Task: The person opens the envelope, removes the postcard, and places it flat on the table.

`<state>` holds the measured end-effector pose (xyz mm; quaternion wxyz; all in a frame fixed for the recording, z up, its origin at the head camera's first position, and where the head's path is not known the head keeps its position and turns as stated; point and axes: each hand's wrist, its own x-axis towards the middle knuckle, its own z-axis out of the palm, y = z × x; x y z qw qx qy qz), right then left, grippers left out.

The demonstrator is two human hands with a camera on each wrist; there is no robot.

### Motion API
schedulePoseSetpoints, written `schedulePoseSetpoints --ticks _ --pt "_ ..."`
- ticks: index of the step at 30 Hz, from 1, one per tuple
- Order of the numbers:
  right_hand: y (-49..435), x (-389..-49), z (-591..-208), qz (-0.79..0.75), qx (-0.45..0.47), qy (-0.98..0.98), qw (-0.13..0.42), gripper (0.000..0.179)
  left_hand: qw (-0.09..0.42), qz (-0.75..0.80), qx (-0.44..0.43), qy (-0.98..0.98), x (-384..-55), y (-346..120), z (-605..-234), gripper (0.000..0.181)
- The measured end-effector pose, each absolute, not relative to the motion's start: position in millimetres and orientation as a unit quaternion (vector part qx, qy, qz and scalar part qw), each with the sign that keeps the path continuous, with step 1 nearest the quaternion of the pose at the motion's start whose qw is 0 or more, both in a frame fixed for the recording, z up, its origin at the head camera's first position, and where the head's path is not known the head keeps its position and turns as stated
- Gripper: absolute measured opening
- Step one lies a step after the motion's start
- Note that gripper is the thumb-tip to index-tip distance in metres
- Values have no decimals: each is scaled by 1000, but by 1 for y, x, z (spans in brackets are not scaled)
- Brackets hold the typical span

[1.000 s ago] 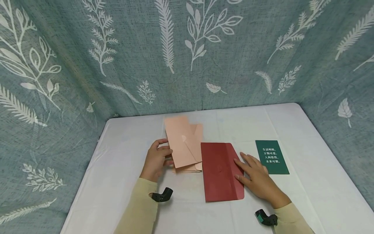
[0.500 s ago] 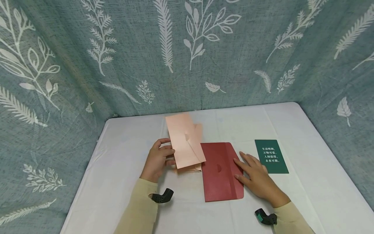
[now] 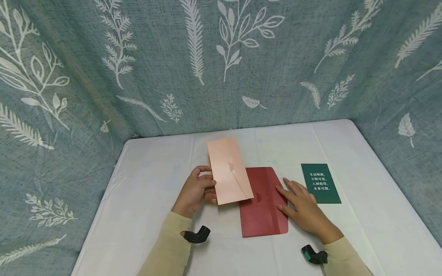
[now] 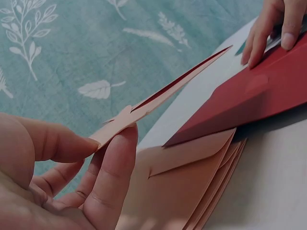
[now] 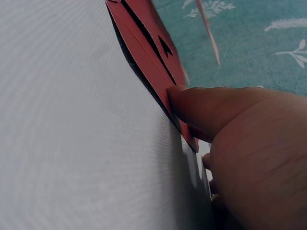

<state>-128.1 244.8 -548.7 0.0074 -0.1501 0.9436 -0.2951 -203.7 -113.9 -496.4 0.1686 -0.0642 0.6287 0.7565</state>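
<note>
My left hand (image 3: 194,193) pinches the left edge of a peach envelope (image 3: 228,168), its flap side facing up, raised above the table. From the left wrist view, thumb and fingers hold that envelope near one edge. Below it lies a stack of peach envelopes (image 4: 168,191), hidden in the head view by the raised one. A dark red envelope (image 3: 260,218) lies to the right, its left part overlapping the stack. My right hand (image 3: 305,212) rests on its flap with spread fingers; in the right wrist view the thumb touches the red envelope (image 5: 139,43) near its edge.
A green card (image 3: 322,184) with white writing lies flat beyond my right hand. All of it is on a white-covered table (image 3: 145,180). A blue-green leaf-patterned curtain (image 3: 148,65) stands behind and along both sides.
My left hand has carried the peach envelope to the right, lifting it off the stack and partly over the red envelope. The right hand stays in place on the red envelope.
</note>
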Motion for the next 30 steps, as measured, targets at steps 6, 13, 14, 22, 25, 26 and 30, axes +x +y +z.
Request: schedulePoseSetpoints --ticks 6,13,14,22,25,26,30 --pt "246 -128 -548 -295 -152 943 7 64 200 756 -49 622 -198 -104 -497 48" --pt "246 -129 -549 -294 -153 943 4 63 233 762 -28 604 -189 -91 -500 48" --pt "246 -129 -549 -294 -153 943 3 63 236 763 -26 602 -187 -89 -500 48" --pt "246 -129 -549 -297 -153 943 4 63 257 762 -10 595 -175 -77 -504 48" --pt "246 -129 -549 -296 -155 943 3 63 260 758 -6 598 -173 -73 -506 48" --pt "246 -129 -549 -296 -155 943 3 63 261 757 -6 599 -172 -72 -507 48" --pt "246 -129 -550 -294 -156 943 3 63 265 749 -3 608 -168 -67 -511 50"
